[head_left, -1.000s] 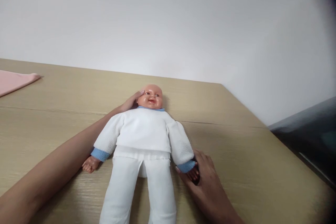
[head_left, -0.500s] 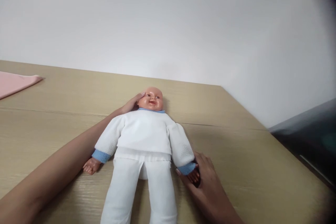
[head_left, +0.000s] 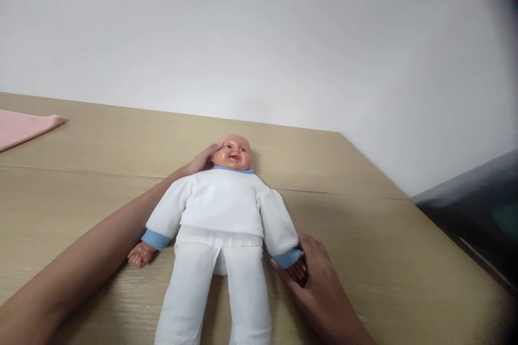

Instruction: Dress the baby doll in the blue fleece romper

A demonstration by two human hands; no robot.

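Observation:
A baby doll (head_left: 222,199) in a white top and trousers with blue cuffs and collar lies face up on the table. My left hand (head_left: 205,158) cups its head (head_left: 237,153) from the side, thumb at the temple; the other fingers are hidden behind the head. Curled around the cuff and hand of the doll's arm on the right side is my right hand (head_left: 318,267), its thumb on the inner side and its fingers on the outer side. The doll's other hand (head_left: 141,254) rests over my left forearm's edge. Its feet are out of view.
The wooden table (head_left: 364,232) has a seam running across it. A pink cloth (head_left: 24,128) lies at the far left. Behind the table stands a pale wall (head_left: 182,38), and a dark object (head_left: 481,215) is beyond the right edge.

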